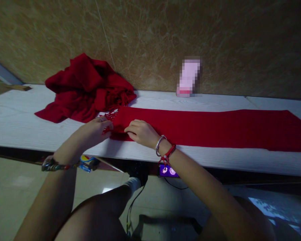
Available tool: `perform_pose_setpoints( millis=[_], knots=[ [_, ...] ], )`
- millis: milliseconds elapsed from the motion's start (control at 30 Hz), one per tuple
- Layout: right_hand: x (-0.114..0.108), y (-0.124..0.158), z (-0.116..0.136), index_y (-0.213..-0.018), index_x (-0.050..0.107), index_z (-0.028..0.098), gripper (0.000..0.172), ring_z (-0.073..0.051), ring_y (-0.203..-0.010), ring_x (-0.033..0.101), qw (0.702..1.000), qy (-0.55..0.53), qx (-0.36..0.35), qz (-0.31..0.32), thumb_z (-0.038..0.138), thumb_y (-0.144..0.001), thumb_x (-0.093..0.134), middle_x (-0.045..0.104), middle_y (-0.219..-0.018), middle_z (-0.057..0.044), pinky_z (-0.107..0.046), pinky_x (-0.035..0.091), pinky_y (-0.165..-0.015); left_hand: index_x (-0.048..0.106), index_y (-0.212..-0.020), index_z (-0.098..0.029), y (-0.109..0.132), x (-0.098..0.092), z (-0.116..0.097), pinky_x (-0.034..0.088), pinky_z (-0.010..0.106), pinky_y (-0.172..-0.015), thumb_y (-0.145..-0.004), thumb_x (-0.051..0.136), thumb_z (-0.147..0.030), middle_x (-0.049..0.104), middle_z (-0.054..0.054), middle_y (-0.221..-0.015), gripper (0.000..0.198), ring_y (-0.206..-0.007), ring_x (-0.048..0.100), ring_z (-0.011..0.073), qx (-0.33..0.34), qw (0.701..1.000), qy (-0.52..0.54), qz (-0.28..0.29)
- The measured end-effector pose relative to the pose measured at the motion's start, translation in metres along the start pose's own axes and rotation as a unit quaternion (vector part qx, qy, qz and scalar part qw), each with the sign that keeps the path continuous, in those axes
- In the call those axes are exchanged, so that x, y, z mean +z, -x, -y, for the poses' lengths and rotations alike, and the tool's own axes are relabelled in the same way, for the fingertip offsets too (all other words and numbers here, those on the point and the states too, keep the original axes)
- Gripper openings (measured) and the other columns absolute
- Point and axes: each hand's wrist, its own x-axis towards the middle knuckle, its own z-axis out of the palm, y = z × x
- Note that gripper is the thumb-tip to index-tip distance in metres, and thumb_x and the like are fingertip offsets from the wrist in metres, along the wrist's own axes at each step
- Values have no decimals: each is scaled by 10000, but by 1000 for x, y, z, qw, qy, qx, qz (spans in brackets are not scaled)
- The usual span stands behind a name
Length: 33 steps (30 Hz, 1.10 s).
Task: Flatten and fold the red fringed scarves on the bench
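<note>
I have the left hand at the fringed end of a red scarf, its fingers curled round toward the thumb with a small gap showing between; from here I can't tell whether any cloth is caught in those fingertips. I have the right hand just beside it, palm down over the scarf, fingers bent and close together, thumb tucked beneath; whether it pinches the fabric or only presses on it, I can't make out. The scarf lies flat and lengthwise along a white wood-grain bench, running off past my right edge of view. Its fringe spreads near the left hand, next to a crumpled red cloth heaped at the back, by the brown marbled wall. Beyond the scarf I see a pink item, too pixelated to read, at the bench's rear edge. Below the front edge, a purple lit screen shows beside the right wrist.
</note>
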Motion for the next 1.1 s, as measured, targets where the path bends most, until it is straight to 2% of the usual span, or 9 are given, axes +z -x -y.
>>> perform_pose_setpoints(
  millis=[233,400,500,567,667,833,933,1000,1100],
  knots=[
    [-1,3,0,-882,691,147,166,-167,-853,542,1000,6,-8,26,112,-841,534,651,-891,-75,-302,375,-801,622,-888,-172,-4,9,2,484,290,-701,-730,424,-166,676,68,-834,253,-759,626,203,11,999,19,48],
    [-7,4,-3,-894,681,136,218,-167,-861,528,997,-10,49,-53,94,-843,474,643,-895,-73,-294,376,-810,618,-939,-163,-4,9,-4,498,342,-740,-791,391,-266,656,113,-939,290,-853,624,244,-17,997,38,-72],
    [-9,5,-4,-861,675,159,217,-165,-851,525,999,-18,41,-29,85,-824,475,640,-879,-56,-298,374,-801,606,-975,-144,-6,14,-5,495,369,-806,-754,476,-311,638,133,-1002,306,-921,603,260,-15,994,57,-94],
    [-10,6,-4,-817,672,167,208,-166,-838,529,999,-17,31,17,78,-806,485,640,-857,-51,-307,369,-784,602,-979,-137,-8,19,-1,496,363,-818,-700,527,-272,636,128,-985,319,-916,599,254,-6,996,60,-71],
    [-13,7,-2,-781,672,163,202,-167,-831,532,997,-3,33,73,78,-793,489,638,-857,-54,-316,358,-769,606,-968,-153,-8,23,8,501,330,-800,-674,485,-153,635,98,-961,318,-894,596,222,0,999,47,-23],
    [-15,7,0,-823,684,156,210,-169,-889,531,994,15,34,107,102,-822,481,634,-927,-62,-322,335,-785,632,-899,-159,-3,19,19,502,298,-781,-683,418,-59,643,69,-900,320,-824,589,178,-15,998,16,59],
    [-15,8,1,-848,690,166,217,-170,-904,527,992,18,38,123,109,-833,481,632,-938,-59,-324,329,-789,648,-893,-151,1,16,21,502,308,-810,-688,418,-43,645,71,-897,327,-850,598,182,-46,996,9,81],
    [-14,7,2,-865,694,169,222,-172,-914,526,990,19,40,131,109,-838,482,633,-945,-60,-325,328,-799,652,-931,-137,4,15,20,494,331,-848,-693,423,-46,636,93,-955,342,-910,594,201,-57,996,11,60],
    [-13,7,3,-903,700,169,234,-174,-935,526,990,23,41,130,107,-846,481,635,-967,-65,-327,330,-824,613,-1080,-96,6,15,14,466,371,-917,-727,447,-100,583,149,-1102,390,-1017,560,229,-29,999,34,-19]
  ],
)
